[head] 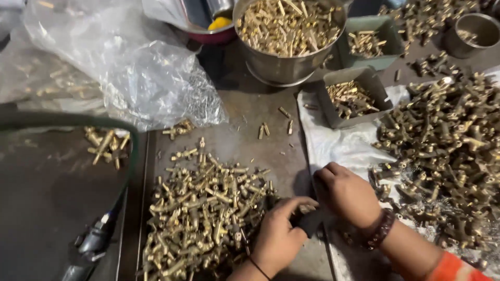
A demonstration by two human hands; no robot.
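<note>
My left hand (pixel 278 237) rests at the right edge of a heap of small brass fittings (pixel 203 213) on a dark metal table. Its fingers pinch a small brass fitting (pixel 307 208) at the fingertips. My right hand (pixel 346 195), with a beaded bracelet on the wrist, is curled right beside the left fingertips and touches the same small piece. Whether it also grips a second part is hidden by the fingers. A much larger heap of darker brass fittings (pixel 448 151) lies on white cloth to the right of my right hand.
A steel bowl (pixel 284 67) full of brass pins stands at the back. Two grey trays (pixel 359 104) (pixel 377 57) hold more pins. A crumpled clear plastic bag (pixel 130 67) lies back left. A dark tray (pixel 47 192) with a few fittings sits left. A steel cup (pixel 476 36) stands back right.
</note>
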